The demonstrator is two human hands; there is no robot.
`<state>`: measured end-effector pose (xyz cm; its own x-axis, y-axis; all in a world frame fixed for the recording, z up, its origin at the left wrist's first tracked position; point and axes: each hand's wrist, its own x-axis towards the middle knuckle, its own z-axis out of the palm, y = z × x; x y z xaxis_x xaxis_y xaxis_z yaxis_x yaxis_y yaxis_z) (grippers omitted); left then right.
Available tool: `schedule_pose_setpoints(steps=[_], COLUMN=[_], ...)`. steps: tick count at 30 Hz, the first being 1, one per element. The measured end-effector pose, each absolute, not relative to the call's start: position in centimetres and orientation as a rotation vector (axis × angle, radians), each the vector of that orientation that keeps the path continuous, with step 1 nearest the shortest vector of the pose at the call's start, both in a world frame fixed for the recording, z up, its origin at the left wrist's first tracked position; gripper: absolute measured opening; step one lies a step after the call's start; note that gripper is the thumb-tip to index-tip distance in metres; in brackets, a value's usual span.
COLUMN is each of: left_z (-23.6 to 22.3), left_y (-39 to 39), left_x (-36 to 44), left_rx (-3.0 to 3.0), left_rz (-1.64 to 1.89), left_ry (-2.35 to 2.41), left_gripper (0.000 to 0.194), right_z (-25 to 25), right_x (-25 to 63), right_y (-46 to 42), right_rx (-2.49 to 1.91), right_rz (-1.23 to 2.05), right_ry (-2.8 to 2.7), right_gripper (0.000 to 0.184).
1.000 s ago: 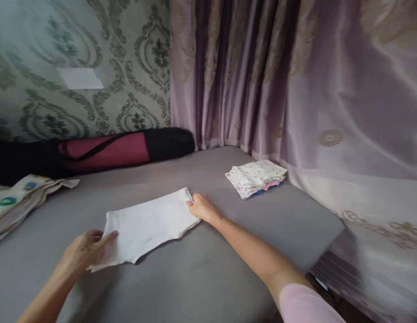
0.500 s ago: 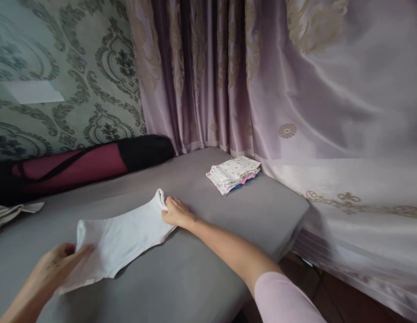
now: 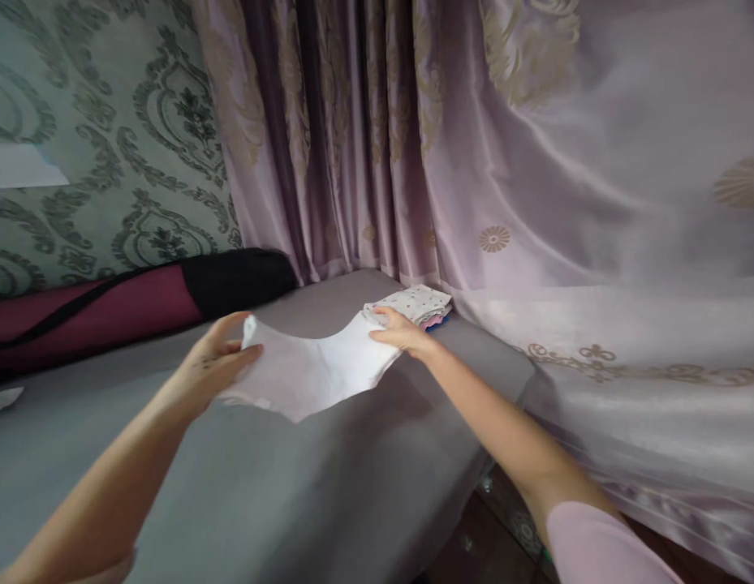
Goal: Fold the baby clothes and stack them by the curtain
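A small white folded garment (image 3: 309, 365) hangs between my two hands, lifted above the grey-covered surface and sagging in the middle. My left hand (image 3: 221, 357) pinches its left end between thumb and fingers. At the other end, my right hand (image 3: 398, 331) grips the cloth, thumb on the near side. Just behind the right hand lies a stack of folded clothes (image 3: 419, 302), the top one white with small dark dots. Pink and blue edges show lower in that stack, and my hand and the garment hide part of it.
A long maroon and black bag (image 3: 139, 296) lies along the patterned wall. Purple curtains (image 3: 389, 162) hang behind and to the right of the grey surface (image 3: 230, 495). A scrap of pale cloth (image 3: 4, 398) shows at the left edge.
Both hands have raised the white garment off the surface and carried it rightward and away from me, toward the stack. The view has turned slightly right.
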<state>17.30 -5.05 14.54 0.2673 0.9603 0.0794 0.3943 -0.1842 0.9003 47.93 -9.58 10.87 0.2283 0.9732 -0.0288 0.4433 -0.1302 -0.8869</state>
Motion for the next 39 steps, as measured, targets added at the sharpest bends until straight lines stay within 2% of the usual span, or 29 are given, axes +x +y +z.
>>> schedule_pose_setpoints(steps=[2, 4, 6, 8, 13, 19, 31, 35, 39], left_z=[14.5, 14.0, 13.4, 12.6, 10.4, 7.9, 2.6, 1.9, 0.1], left_y=[-4.3, -3.2, -1.9, -0.6, 1.9, 2.8, 3.8, 3.7, 4.3], left_x=[21.2, 24.8, 28.1, 31.1, 37.3, 41.8, 42.7, 39.9, 34.8], left_rx=[1.684, 1.697, 1.679, 1.624, 1.491, 1.201, 1.269, 1.597, 1.961], left_rz=[0.832, 0.812, 0.834, 0.882, 0.971, 0.893, 0.793, 0.880, 0.787], left_ry=[1.095, 1.043, 0.971, 0.872, 0.734, 0.672, 0.794, 0.839, 0.933], left_gripper=[0.067, 0.055, 0.051, 0.051, 0.054, 0.063, 0.060, 0.049, 0.046], right_z=[12.9, 14.6, 16.0, 17.0, 17.7, 16.5, 11.0, 8.9, 8.0], right_x=[51.9, 55.3, 58.1, 60.5, 64.9, 67.4, 67.5, 67.4, 66.4], right_y=[-10.5, -11.0, -11.0, -10.2, -6.2, -2.1, -1.8, -1.6, -0.6], right_rx=[-1.728, -1.790, -1.885, -2.015, -2.406, -2.552, -2.655, -2.713, -2.684], right_rz=[0.816, 0.817, 0.788, 0.696, 0.276, 0.000, -0.428, -0.443, -0.287], right_ry=[-1.325, -1.349, -1.375, -1.391, -1.497, -1.542, -1.657, -1.576, -1.497], right_gripper=[0.070, 0.061, 0.051, 0.049, 0.055, 0.054, 0.049, 0.051, 0.050])
